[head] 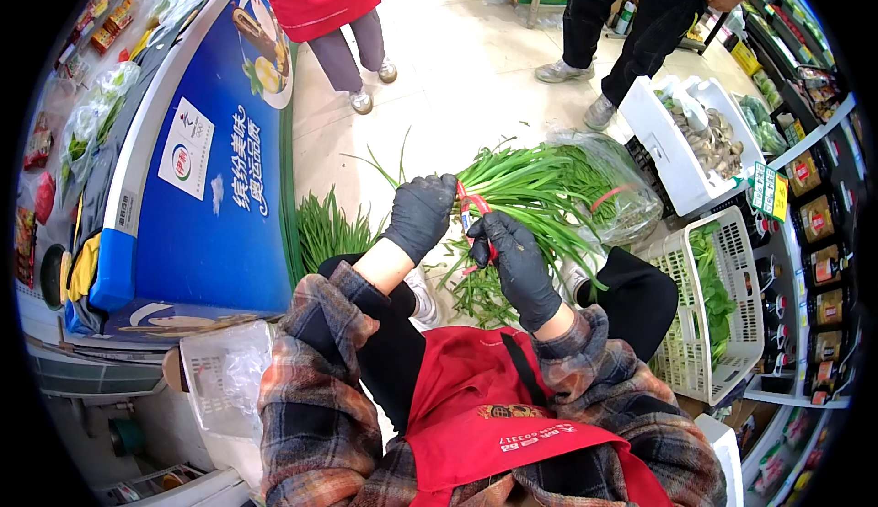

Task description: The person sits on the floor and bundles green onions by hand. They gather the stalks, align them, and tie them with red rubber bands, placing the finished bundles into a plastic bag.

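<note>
Both my hands wear black gloves. My left hand (pixel 422 212) grips a bunch of long green chives (pixel 521 174) near its stem end, and the leaves fan out to the right. A red band (pixel 472 204) with a white and blue patch goes around the bunch. My right hand (pixel 518 260) pinches the lower part of this band between thumb and fingers. How the band is fastened is hidden by my fingers. Below the hands, loose green trimmings (pixel 483 298) lie on the floor between my shoes.
More chives (pixel 333 233) stand by the blue freezer (pixel 206 164) at left. A clear plastic bag of greens (pixel 617 191) lies ahead right. Beyond it are a white foam box of mushrooms (pixel 669 150) and a crate of leafy greens (pixel 744 301). Two people stand ahead on the tiled floor (pixel 466 89).
</note>
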